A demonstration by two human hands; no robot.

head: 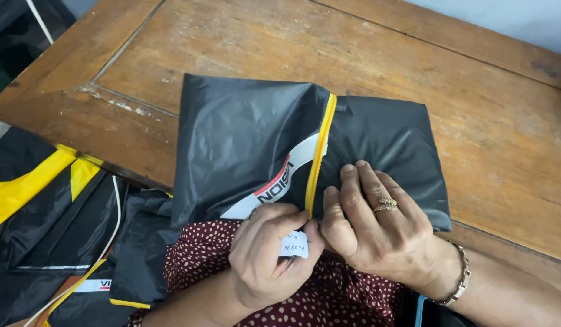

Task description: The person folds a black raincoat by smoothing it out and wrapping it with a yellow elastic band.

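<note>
A black plastic mailing bag point(244, 133) with a yellow strip point(320, 151) along its flap and a white band lies on the wooden table point(486, 127), overhanging the near edge. My left hand point(269, 254) pinches a small white paper slip point(294, 243) at the bag's near edge, just below the yellow strip. Right beside it, my right hand point(377, 227) lies flat on the bag's right half with a gold ring and a bracelet point(459, 278) on it, its thumb next to the slip.
More black bags with yellow strips point(44, 200) are heaped at the lower left, beside and below the table edge. A dark red dotted cloth point(202, 254) lies under my hands. The corner of a blue-edged phone point(429, 312) shows at the bottom.
</note>
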